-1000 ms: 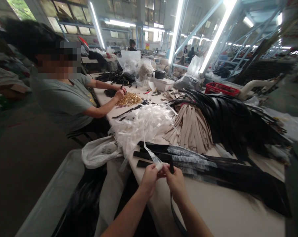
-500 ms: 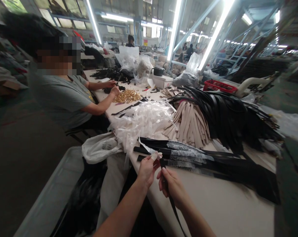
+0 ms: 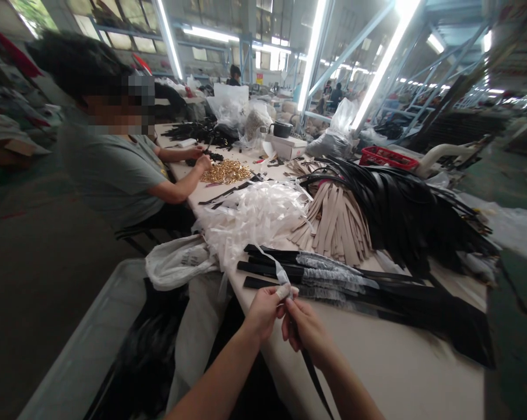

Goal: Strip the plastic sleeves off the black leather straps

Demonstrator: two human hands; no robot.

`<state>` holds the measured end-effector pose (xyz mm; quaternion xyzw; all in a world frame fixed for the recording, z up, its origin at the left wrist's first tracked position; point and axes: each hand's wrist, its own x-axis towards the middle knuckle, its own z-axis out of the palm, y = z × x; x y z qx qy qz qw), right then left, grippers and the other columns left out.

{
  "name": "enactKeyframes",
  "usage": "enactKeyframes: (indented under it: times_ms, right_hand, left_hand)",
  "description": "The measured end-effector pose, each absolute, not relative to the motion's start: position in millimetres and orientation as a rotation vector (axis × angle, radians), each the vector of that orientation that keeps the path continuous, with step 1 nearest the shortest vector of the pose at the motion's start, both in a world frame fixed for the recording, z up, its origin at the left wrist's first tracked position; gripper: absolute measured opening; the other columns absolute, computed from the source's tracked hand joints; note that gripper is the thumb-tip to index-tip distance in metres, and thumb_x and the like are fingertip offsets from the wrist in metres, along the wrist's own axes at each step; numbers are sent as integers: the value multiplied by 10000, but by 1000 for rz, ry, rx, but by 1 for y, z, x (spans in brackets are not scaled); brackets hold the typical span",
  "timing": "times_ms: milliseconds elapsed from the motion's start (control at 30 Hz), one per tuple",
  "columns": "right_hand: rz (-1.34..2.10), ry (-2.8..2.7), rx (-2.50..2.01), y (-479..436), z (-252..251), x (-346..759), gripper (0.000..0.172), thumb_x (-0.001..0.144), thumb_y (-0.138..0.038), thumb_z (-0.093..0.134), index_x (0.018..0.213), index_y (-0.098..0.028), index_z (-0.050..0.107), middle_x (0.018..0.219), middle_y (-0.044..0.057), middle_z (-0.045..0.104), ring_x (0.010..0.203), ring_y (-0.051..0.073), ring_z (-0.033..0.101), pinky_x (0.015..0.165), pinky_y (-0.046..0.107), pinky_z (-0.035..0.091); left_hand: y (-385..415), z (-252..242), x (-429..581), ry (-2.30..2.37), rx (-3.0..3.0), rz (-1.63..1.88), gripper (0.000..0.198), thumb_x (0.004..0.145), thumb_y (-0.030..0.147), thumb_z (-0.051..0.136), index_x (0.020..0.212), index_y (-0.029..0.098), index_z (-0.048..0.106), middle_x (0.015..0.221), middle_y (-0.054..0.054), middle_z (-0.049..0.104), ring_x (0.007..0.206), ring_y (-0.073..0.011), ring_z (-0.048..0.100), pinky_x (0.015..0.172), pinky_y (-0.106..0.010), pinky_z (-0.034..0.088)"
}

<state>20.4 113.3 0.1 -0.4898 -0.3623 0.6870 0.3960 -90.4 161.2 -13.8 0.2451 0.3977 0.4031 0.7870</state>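
Near the front edge of the table my two hands meet. My left hand (image 3: pixel 264 310) pinches a thin white plastic strip (image 3: pixel 281 274), whose free end rises past the fingertips; the thumb appears to be wrapped in something pale. Closed around a black strap (image 3: pixel 312 376) is my right hand (image 3: pixel 306 328), with the strap's tail hanging down below it. At the fingertips the plastic lies against the strap's upper end, which the fingers mostly hide. Just beyond lie black straps (image 3: pixel 272 269) with crinkled clear plastic sleeves (image 3: pixel 329 273) around part of them.
A heap of white plastic strips (image 3: pixel 255 213) lies ahead, beside beige straps (image 3: pixel 336 224) and a large black strap bundle (image 3: pixel 399 201). At left a seated person (image 3: pixel 115 157) handles small parts by gold metal pieces (image 3: pixel 226 171). A grey bin (image 3: pixel 84 338) stands below the table.
My left hand has shifted slightly right and down, bringing the plastic strip over the strap's upper end. That end showed between my hands before and is now mostly covered.
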Motion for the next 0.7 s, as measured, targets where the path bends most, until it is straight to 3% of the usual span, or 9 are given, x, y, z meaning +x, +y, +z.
enactKeyframes:
  times_ms: [67, 133, 200, 300, 367, 433, 500, 633, 700]
  right_hand:
    - [1760, -933, -1250, 109, 2, 25, 471, 910, -620, 487, 876, -156, 562, 615, 14, 678, 326, 85, 524, 308, 156, 286]
    - [1784, -960, -1306, 99, 2, 30, 453, 872, -590, 582, 975, -148, 578, 774, 57, 728, 478, 137, 660, 396, 189, 428]
    - [1774, -998, -1383, 86, 0, 33, 471, 866, -587, 596, 989, -132, 597, 813, 86, 737, 572, 171, 708, 473, 220, 487]
    - [1700, -1021, -1435, 72, -4, 37, 540, 906, -647, 476, 893, -122, 604, 733, 94, 723, 483, 158, 673, 432, 215, 443]
    - [1680, -1015, -1410, 70, -5, 39, 571, 905, -676, 444, 899, -128, 602, 715, 84, 715, 428, 148, 641, 393, 210, 412]
    - [1662, -1016, -1377, 70, -4, 44, 579, 895, -691, 450, 855, -133, 603, 674, 72, 697, 406, 138, 618, 392, 213, 415]
    - [1642, -1006, -1351, 68, -3, 51, 557, 888, -680, 485, 875, -138, 614, 697, 76, 699, 448, 144, 634, 430, 228, 452]
    - [1590, -944, -1357, 49, 6, 66, 505, 901, -644, 503, 1012, -165, 615, 812, 86, 714, 500, 158, 660, 452, 243, 466]
    - [1502, -957, -1415, 39, 17, 75, 500, 922, -640, 460, 956, -168, 622, 769, 71, 697, 412, 124, 595, 386, 223, 402]
  left_hand:
    - [158, -12, -91, 863, 542, 844, 427, 739, 490, 778, 843, 76, 769, 659, -93, 701, 474, -116, 549, 458, -222, 408]
    - [160, -6, -94, 909, 530, 955, 404, 733, 480, 784, 821, 85, 772, 719, -110, 724, 592, -147, 614, 567, -239, 479]
    - [164, 0, -97, 975, 523, 1119, 367, 710, 453, 807, 801, 99, 777, 800, -121, 743, 711, -170, 642, 686, -255, 510]
    - [159, 6, -93, 1033, 566, 1187, 349, 703, 452, 808, 793, 116, 783, 788, -109, 739, 736, -174, 636, 714, -256, 509]
    - [145, 5, -82, 1037, 608, 1090, 364, 721, 475, 787, 802, 120, 782, 679, -76, 699, 592, -135, 585, 576, -226, 471]
    - [130, 3, -69, 1009, 627, 942, 422, 747, 527, 746, 839, 117, 780, 527, -18, 598, 401, -82, 425, 398, -207, 321]
    - [122, 5, -58, 992, 626, 859, 456, 750, 556, 726, 860, 117, 780, 481, 12, 533, 354, -64, 326, 355, -210, 207]
    - [131, 31, -45, 1018, 731, 993, 371, 749, 510, 745, 778, 143, 789, 644, -41, 647, 604, -128, 551, 549, -216, 412]
    - [134, 48, -34, 981, 808, 1004, 387, 772, 533, 715, 784, 153, 791, 636, -35, 641, 594, -132, 547, 552, -225, 412]
